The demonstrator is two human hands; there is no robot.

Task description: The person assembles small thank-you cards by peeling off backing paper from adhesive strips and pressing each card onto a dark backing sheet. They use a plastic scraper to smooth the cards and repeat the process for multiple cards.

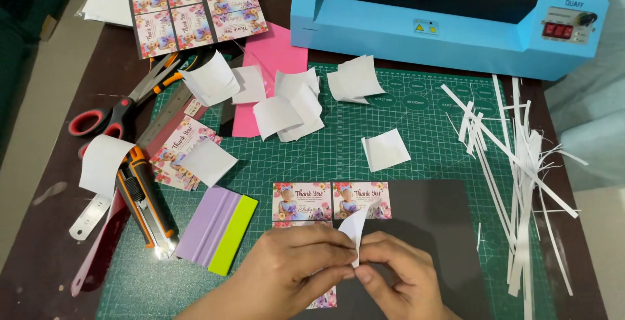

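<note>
Head view: a white backing slip (353, 227) is pinched between the fingers of the left hand (296, 264) and right hand (397, 274), low on the black sheet (430, 229) over the green mat (416, 131). Two printed cards (331, 200) are stuck along the sheet's upper left edge. A squeegee (218, 230) lies just left; paper strips (521, 183) crowd the mat's right edge. Open room is left on the sheet's right half.

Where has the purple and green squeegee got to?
The squeegee lies on the green cutting mat, lower left in the head view, between the orange utility knife and the left hand.
</note>
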